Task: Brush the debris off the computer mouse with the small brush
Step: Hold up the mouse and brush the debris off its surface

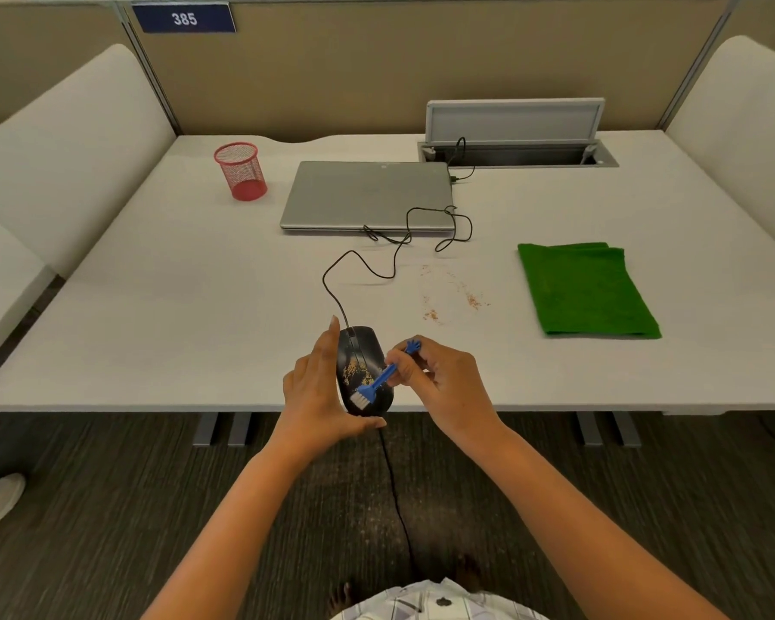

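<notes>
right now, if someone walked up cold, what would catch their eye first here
The two hands at the desk's near edge draw the eye: the left hand holds a black computer mouse speckled with tan debris, while the right hand pinches a small blue brush, its white bristles on the mouse. Next come the bright green cloth at the right and the red mesh cup at the far left.

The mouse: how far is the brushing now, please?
Done: some debris lies on the table. In hand: the left hand holds the mouse; the right hand pinches the blue brush, bristles on its rear. Left: a tan patch on its top.
</notes>
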`<state>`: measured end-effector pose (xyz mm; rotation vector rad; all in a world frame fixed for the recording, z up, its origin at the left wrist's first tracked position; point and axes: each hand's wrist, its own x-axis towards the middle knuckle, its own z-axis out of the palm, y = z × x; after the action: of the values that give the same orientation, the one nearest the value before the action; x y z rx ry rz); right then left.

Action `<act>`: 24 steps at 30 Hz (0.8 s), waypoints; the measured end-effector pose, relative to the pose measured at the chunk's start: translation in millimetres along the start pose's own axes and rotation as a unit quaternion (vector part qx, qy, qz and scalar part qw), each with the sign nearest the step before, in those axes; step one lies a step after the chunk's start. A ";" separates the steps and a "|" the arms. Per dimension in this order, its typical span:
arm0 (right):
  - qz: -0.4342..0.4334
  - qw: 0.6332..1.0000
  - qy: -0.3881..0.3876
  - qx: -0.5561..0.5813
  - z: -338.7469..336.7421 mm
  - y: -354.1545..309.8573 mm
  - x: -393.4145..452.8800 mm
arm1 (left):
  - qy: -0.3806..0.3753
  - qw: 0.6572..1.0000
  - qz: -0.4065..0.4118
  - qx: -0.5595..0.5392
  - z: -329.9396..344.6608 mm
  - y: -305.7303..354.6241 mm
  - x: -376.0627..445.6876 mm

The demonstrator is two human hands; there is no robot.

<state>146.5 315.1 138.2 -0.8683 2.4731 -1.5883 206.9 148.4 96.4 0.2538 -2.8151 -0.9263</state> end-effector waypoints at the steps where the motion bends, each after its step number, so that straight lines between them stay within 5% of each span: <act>1: -0.001 1.000 0.009 -0.001 -1.1 1.1 -0.4 | -0.001 1.000 0.001 0.001 0.1 0.3 0.0; 17: 0.050 0.986 0.139 0.084 -8.0 -8.2 8.8 | -0.009 1.000 0.011 -0.002 0.6 5.4 -1.4; 24: 0.021 0.995 0.096 -0.002 -3.2 -11.0 20.2 | -0.018 1.000 0.019 0.012 0.4 6.5 -3.0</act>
<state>133.1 304.3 153.8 -0.6877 2.6026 -1.7297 209.0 154.5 99.7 0.1875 -2.8536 -0.8994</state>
